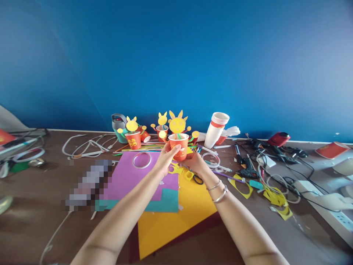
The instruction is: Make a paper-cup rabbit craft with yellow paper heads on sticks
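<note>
A red paper cup [182, 151] is held up in front of me over the sheets. My left hand [167, 160] is closed round its left side, thumb across the front. Against its lower right side, my right hand [194, 162] is closed too, its fingertips partly hidden. From the cup rises a yellow paper face [177, 125] with pointed tips, and yellow discs stick out at both sides. Behind it stand two similar decorated cups, one with gold characters [133, 140] at the left and one by the wall [162, 132].
Purple paper [121, 176] and yellow paper [165, 232] lie below my hands. A tape roll [142, 160] rests on the purple sheet. Stacked white cups [215, 130] stand right of centre. Farther right are a glue gun [247, 170], cables, yellow scraps [242, 187] and a power strip [317, 198].
</note>
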The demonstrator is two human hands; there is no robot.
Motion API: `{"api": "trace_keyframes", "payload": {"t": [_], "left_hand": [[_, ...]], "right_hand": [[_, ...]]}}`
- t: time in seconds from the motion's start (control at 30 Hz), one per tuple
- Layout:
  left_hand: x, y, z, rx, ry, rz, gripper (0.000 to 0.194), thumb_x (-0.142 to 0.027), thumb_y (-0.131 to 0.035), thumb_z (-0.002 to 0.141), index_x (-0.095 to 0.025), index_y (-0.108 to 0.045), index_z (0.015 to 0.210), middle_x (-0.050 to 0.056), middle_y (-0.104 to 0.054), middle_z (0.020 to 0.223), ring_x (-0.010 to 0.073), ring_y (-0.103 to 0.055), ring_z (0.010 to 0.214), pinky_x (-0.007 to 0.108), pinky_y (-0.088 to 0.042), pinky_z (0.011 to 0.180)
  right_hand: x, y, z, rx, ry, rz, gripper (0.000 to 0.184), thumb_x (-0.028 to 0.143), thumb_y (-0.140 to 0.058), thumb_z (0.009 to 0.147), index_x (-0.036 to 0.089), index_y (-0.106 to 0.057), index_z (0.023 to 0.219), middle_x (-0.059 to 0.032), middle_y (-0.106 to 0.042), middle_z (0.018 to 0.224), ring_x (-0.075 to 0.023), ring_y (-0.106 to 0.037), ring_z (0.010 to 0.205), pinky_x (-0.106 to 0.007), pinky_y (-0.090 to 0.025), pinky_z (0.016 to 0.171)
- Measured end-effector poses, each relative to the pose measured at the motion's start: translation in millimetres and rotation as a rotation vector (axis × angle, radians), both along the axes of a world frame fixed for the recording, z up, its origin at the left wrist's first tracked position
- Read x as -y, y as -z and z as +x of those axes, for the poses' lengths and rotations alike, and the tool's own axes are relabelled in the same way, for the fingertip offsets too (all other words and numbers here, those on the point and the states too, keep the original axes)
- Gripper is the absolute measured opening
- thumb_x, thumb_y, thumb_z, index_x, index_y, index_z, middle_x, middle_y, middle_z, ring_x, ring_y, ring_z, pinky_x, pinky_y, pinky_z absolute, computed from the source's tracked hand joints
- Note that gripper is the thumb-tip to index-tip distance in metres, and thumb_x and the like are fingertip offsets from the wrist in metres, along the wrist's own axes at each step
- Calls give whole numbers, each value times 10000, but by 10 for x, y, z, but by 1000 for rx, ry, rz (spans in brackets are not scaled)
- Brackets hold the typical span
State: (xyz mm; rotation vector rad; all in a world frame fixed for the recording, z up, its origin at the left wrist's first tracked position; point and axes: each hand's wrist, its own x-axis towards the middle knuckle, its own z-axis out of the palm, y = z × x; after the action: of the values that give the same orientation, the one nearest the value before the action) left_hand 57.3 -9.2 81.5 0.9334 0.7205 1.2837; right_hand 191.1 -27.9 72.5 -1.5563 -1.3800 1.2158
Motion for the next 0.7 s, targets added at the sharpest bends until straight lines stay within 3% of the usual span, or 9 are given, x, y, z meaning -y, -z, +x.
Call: {"api": "trace_keyframes", "payload": {"t": [0.27, 0.37, 0.53, 0.7], "left_hand": [[12, -130, -61, 43, -6, 30, 486, -424, -828, 601, -190, -667, 995, 68, -709, 1040, 232, -663, 945, 335, -487, 851], [10, -97, -50, 25, 3, 40, 466, -422, -817, 622, -186, -670, 996, 67, -711, 1021, 224, -663, 928, 322, -488, 835], [-1, -13, -2, -12, -5, 22, 449, -439, -812, 622, -174, -682, 960, 57, -719, 957, 211, -659, 908, 300, -483, 818], [-7, -66, -45, 7, 1, 34, 437, -447, -802, 633, -189, -680, 964, 52, -720, 953, 212, -667, 879, 306, -488, 796]], "right_hand": [[-25, 142, 75, 126, -182, 6, 275, 407, -700, 626, 133, -703, 644, 30, -516, 504, -70, -366, 452, -231, -256, 444], [-25, 128, 60, 106, -162, -7, 257, 389, -702, 619, 133, -693, 640, 32, -512, 509, -67, -363, 452, -227, -257, 439], [-12, 46, -9, 10, -10, 4, 216, 331, -706, 592, 126, -709, 659, 31, -526, 487, -66, -349, 453, -222, -254, 435], [-15, 108, 24, 69, -123, -19, 253, 392, -716, 611, 141, -692, 628, 28, -531, 504, -66, -364, 444, -223, -277, 428]]}}
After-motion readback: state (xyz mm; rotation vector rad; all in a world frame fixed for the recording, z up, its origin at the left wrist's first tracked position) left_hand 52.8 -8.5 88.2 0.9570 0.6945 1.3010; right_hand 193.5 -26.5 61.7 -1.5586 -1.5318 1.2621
